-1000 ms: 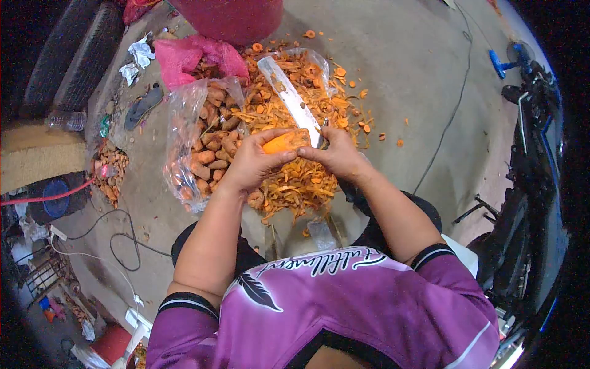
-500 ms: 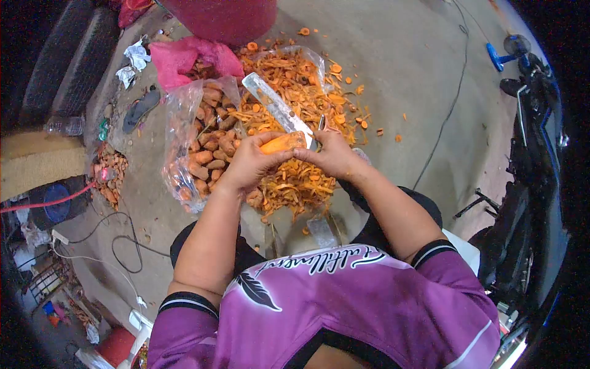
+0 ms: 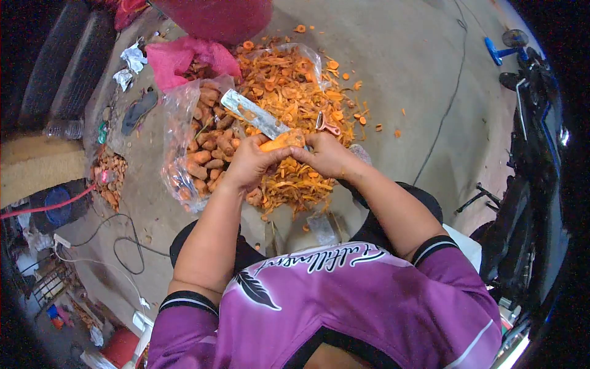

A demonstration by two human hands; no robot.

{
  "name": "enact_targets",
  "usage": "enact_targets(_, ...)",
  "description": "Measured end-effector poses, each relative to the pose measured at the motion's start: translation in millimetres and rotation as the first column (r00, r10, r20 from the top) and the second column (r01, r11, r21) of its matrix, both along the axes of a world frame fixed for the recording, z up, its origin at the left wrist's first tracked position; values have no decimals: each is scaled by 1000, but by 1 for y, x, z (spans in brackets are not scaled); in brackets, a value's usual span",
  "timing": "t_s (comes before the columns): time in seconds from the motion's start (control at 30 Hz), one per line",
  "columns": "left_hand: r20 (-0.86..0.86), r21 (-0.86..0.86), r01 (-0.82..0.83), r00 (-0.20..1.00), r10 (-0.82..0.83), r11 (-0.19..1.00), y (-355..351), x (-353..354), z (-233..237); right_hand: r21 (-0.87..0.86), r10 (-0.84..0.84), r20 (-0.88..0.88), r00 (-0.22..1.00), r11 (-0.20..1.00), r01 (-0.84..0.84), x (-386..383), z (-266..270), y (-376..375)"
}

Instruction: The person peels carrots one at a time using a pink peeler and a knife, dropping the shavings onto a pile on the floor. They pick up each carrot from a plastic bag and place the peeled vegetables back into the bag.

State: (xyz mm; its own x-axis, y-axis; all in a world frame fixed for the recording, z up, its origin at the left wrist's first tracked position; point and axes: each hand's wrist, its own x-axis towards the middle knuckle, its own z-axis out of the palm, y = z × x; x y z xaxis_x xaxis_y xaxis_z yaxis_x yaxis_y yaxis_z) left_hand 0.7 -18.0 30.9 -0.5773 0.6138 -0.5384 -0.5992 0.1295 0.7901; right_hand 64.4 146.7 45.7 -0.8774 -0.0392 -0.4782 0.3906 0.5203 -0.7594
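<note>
Between my two hands is a peeled orange root [image 3: 284, 141]. My left hand [image 3: 253, 161] is wrapped round its left end. My right hand [image 3: 322, 155] is closed at its right end, on the handle side of a broad-bladed knife [image 3: 253, 114]; the handle itself is hidden. The blade points up and left across the root. A peeler [image 3: 327, 125] with a reddish handle sticks out above my right hand. Below and around lie orange peelings [image 3: 301, 190], and to the left unpeeled roots [image 3: 212, 147] sit in a clear plastic bag [image 3: 178, 129].
A red tub [image 3: 215, 18] stands at the top beside a pink mesh sack [image 3: 166, 61]. A sandal [image 3: 140, 111] and crumpled paper [image 3: 134, 56] lie at the left. Cables [image 3: 452, 101] run over the floor, and a dark motorcycle [image 3: 534, 160] stands at the right.
The knife blade has swung lower and further left, to a flatter angle. The peeler by my right hand shows more fully now. Both hands remain around the root.
</note>
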Motion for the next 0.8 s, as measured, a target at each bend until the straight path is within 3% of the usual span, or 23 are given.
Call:
enact_targets(0.1, 53, 8, 1, 999, -1, 1000, -1, 0, 7, -128, 10, -102, 995, 991, -23, 4, -22, -1)
enact_targets(0.2, 67, 31, -28, 997, 26, 999, -1, 1, 6, -102, -38, -52, 998, 994, 32, 3, -11, -3)
enact_targets(0.3, -42, -13, -113, 993, 112, 993, 7, 8, 3, -86, -111, 187, 976, 988, 129, -1, -21, -7)
enact_targets(0.37, -154, -21, -133, 980, 128, 991, 11, 10, 3, -101, -133, 197, 971, 983, 155, -2, -22, -9)
enact_targets(0.5, -30, -61, -64, 998, 62, 996, 3, 6, 2, -114, -65, 58, 996, 991, 71, 0, -23, -8)
enact_targets(0.57, -12, -139, -25, 1000, 23, 990, 2, 4, 3, -100, -71, 162, 984, 991, 88, -2, -25, -8)
enact_targets(0.6, -91, -106, -42, 995, 33, 993, 3, 5, 0, -92, -75, 211, 975, 991, 96, -4, -25, -7)
enact_targets(0.67, -245, -36, -67, 968, 56, 997, 7, 9, -8, -236, -140, 373, 917, 942, 239, -6, -22, -8)
enact_targets(0.8, -45, 44, -134, 990, 136, 990, 4, 7, -11, -397, -279, 550, 787, 742, 540, -10, -9, -12)
